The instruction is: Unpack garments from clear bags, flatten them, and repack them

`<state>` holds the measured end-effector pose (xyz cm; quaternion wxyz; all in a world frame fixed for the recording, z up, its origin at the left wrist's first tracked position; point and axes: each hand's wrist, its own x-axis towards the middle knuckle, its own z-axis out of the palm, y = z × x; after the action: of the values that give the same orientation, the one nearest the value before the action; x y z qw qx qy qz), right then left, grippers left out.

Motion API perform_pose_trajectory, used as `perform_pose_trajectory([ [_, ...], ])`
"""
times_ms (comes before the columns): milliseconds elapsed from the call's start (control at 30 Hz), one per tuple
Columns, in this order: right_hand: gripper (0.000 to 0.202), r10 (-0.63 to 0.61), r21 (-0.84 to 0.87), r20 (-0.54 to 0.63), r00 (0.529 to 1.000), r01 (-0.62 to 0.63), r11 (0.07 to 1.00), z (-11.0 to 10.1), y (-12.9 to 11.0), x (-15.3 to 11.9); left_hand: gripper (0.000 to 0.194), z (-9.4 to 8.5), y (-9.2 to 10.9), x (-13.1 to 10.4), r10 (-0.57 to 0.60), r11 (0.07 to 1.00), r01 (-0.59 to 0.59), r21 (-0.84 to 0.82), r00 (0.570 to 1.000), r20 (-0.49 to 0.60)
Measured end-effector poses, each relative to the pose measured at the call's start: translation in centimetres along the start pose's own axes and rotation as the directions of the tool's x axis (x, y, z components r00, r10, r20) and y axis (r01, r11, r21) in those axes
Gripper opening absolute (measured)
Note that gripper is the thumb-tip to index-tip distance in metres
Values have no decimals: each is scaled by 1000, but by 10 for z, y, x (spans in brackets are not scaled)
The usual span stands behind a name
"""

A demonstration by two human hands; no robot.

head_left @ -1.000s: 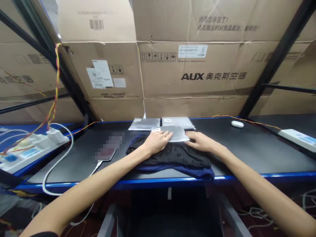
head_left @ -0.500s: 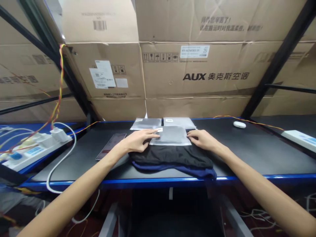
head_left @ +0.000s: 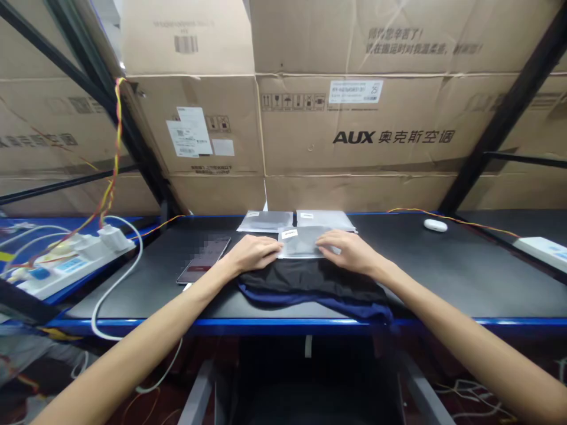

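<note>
A frosted plastic pouch (head_left: 301, 245) with a small white label lies at the back of a folded black and dark-blue cloth (head_left: 310, 283). My left hand (head_left: 256, 252) is closed at the pouch's left edge, its fingertips on that edge. Across the right part of the pouch rests my right hand (head_left: 348, 251), fingers stretched over its surface, the thumb lower down. Behind it, side by side, are another frosted pouch (head_left: 266, 221) on the left and a paler one (head_left: 328, 219) on the right, each labelled.
Left of the cloth lies a phone (head_left: 206, 260) on the dark tabletop (head_left: 443, 277). A white power strip (head_left: 73, 265) with plugs and cables is farther left. On the right are a small white case (head_left: 435, 225) and another strip (head_left: 544, 251). Cardboard (head_left: 310, 147) stands behind.
My right hand has moved left from the pouch's right edge onto its surface. My left hand has drawn back to the pouch's left edge, uncovering the label. The view has shifted slightly.
</note>
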<state>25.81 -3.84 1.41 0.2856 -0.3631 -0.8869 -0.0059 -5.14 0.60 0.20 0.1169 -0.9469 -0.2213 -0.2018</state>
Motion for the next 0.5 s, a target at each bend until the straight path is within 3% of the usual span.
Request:
perform_pose_trajectory([
  [133,22,-154,-102,113,982,165,981,17,-32,23,23,0,2,-1,-6,1000,6,12,1000,10],
  [267,23,-198,-300,232,952,264,917,33,-48,38,24,1,3,-2,-37,999,37,17,999,-5],
  [500,31,-209,-445,209,955,283,850,49,-56,43,22,3,3,-1,-53,998,54,32,998,-39],
])
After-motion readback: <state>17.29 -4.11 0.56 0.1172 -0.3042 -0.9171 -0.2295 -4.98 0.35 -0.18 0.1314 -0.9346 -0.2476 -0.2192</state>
